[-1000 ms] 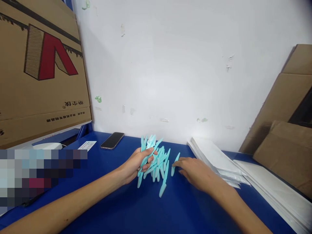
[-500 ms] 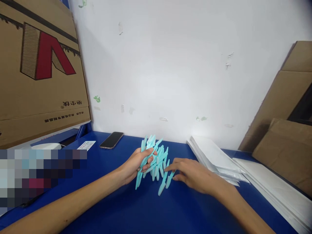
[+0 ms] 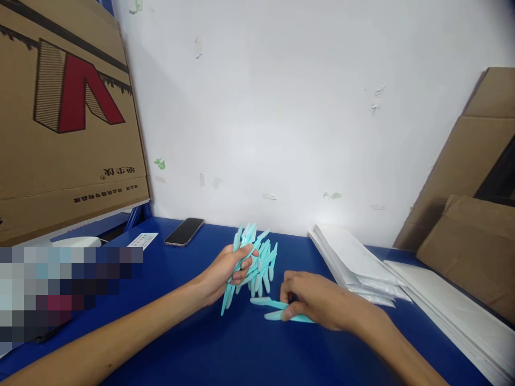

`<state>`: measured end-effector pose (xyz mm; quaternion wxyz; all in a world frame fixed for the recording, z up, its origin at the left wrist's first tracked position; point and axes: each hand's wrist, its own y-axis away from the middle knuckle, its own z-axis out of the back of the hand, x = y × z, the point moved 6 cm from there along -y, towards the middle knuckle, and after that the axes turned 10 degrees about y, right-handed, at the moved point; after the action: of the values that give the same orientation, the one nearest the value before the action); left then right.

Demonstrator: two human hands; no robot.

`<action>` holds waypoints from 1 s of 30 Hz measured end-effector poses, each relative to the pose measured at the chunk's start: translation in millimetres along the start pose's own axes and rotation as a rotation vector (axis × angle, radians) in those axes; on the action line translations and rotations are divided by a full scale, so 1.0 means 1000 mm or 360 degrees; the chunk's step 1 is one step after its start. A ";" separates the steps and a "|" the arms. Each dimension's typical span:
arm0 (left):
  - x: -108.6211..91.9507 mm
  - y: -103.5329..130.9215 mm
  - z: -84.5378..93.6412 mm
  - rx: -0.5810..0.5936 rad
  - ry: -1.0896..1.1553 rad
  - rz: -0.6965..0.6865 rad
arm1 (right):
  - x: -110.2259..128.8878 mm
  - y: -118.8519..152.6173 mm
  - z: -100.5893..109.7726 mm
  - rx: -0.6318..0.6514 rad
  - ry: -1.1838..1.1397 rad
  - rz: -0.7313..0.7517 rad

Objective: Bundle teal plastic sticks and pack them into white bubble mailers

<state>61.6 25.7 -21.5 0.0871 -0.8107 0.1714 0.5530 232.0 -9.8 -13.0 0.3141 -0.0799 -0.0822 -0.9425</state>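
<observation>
Left of the phone [image 3: 184,231] are a printed white card [image 3: 143,240] and a red-marked cardboard box [image 3: 44,158], behind it a scuffed white wall [image 3: 273,118], and well to its right flat white packets [image 3: 352,256].

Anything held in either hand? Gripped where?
Left hand: a bunch of turquoise pieces, gripped around their middles. Right hand: touching two loose turquoise pieces, thumb across the middle of the nearer one; can't tell if it grips them.

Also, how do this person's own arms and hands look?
The left hand and right hand are bare, no gloves or rings visible. The left forearm and right forearm show no sleeves, watches or bracelets; a small dark spot marks the left one.
</observation>
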 end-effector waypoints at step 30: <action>-0.019 0.016 -0.024 0.0208 -0.0347 -0.0495 | 0.026 -0.023 0.007 -0.0768 -0.1653 0.0104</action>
<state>70.6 6.6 6.0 0.2419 -0.7554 0.0692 0.6051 198.1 -5.9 -3.6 0.2342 -0.6044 -0.0058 -0.7615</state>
